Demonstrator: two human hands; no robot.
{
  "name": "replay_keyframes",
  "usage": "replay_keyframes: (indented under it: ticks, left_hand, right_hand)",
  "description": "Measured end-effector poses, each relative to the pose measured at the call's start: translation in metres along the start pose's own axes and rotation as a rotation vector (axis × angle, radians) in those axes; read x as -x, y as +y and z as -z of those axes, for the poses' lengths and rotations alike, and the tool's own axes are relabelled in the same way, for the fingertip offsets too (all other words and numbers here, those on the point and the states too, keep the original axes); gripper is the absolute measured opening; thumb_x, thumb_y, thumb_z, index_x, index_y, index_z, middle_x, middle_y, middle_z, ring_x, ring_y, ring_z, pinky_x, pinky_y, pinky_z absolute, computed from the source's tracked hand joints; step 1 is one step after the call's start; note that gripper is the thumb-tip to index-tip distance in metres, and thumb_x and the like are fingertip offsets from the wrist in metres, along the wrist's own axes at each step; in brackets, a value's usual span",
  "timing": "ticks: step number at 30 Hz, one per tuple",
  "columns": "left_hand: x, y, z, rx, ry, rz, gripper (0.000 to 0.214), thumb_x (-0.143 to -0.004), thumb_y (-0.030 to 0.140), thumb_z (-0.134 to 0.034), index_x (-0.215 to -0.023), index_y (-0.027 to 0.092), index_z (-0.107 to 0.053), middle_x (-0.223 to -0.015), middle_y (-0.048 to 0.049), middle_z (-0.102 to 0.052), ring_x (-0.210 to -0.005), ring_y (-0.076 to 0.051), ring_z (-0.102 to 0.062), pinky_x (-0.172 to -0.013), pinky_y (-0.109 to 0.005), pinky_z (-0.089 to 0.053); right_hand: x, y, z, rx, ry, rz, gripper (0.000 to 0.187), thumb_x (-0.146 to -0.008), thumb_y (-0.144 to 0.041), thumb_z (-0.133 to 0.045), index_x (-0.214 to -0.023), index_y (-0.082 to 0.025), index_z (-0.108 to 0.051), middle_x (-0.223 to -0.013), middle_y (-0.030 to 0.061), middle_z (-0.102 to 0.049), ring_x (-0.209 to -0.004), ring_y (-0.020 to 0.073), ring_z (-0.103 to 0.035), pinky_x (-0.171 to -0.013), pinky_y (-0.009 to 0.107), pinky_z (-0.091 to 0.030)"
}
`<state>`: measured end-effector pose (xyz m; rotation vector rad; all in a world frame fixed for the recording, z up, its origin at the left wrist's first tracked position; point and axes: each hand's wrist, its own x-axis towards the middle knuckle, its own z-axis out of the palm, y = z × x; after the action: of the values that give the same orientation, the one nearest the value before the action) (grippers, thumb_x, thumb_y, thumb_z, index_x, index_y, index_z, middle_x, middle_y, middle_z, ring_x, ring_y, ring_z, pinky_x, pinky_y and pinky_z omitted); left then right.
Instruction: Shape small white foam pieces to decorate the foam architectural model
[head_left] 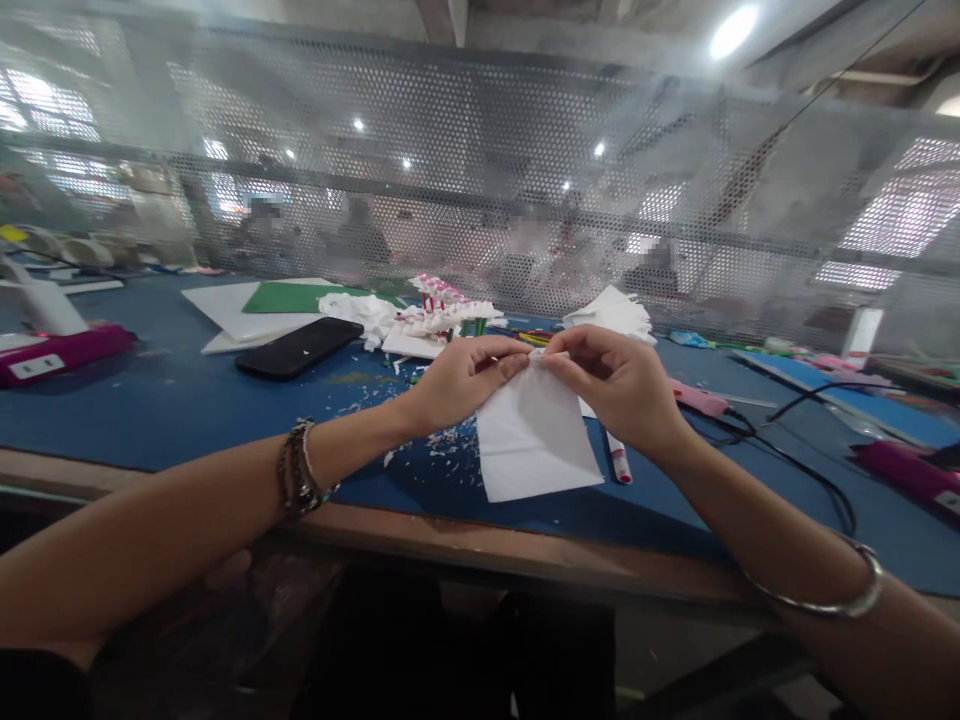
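A white sheet of thin paper or tissue hangs over the blue table's front part, its top edge pinched between both hands. My left hand closes thumb and fingers on the top left of the sheet. On the top right, my right hand pinches the same edge, and the paper looks gathered between the fingertips. Beneath my right hand lies a white and red marker. Behind my hands stands a small white and pink paper-like model with red and green posts.
A black phone lies left, near white and green sheets. White scraps litter the blue table. To the right are a pink tool with a black cable and stacked white paper. A perforated metal screen rises behind.
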<state>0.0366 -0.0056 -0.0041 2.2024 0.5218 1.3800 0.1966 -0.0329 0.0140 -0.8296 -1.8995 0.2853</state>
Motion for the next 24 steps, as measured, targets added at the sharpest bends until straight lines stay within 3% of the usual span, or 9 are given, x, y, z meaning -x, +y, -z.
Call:
replay_keyframes:
  ticks: [7, 14, 24]
  left_hand:
    - [0.0003, 0.0002, -0.0028, 0.113, 0.033, -0.003, 0.016, -0.076, 0.017, -0.050, -0.082, 0.015, -0.065, -0.073, -0.0002, -0.063, -0.067, -0.007, -0.054, -0.055, -0.014, -0.040]
    - [0.0007, 0.0025, -0.0048, 0.380, 0.044, 0.188, 0.017, -0.073, 0.020, -0.055, -0.088, 0.014, -0.060, -0.080, -0.0017, -0.065, -0.063, -0.006, -0.054, -0.053, -0.015, -0.041]
    - [-0.0009, 0.0025, -0.0032, 0.695, -0.024, 0.327, 0.003, -0.068, 0.018, -0.060, -0.070, 0.015, -0.060, -0.060, 0.0047, -0.060, -0.051, -0.003, -0.052, -0.047, -0.014, -0.039]
  right_hand:
    - [0.0001, 0.0004, -0.0023, -0.171, 0.030, -0.104, 0.009, -0.069, -0.023, -0.059, -0.069, -0.015, -0.056, -0.059, -0.0030, -0.054, -0.051, 0.0045, -0.047, -0.044, 0.016, -0.036]
    - [-0.0004, 0.0003, -0.0027, -0.236, 0.041, -0.141, 0.005, -0.069, -0.020, -0.059, -0.068, -0.016, -0.056, -0.059, -0.0037, -0.054, -0.052, 0.0050, -0.048, -0.046, 0.016, -0.037]
    - [0.0016, -0.0040, -0.0050, -0.356, -0.012, -0.140, 0.011, -0.067, -0.021, -0.059, -0.064, -0.016, -0.050, -0.058, -0.0043, -0.050, -0.050, 0.0037, -0.043, -0.044, 0.016, -0.034]
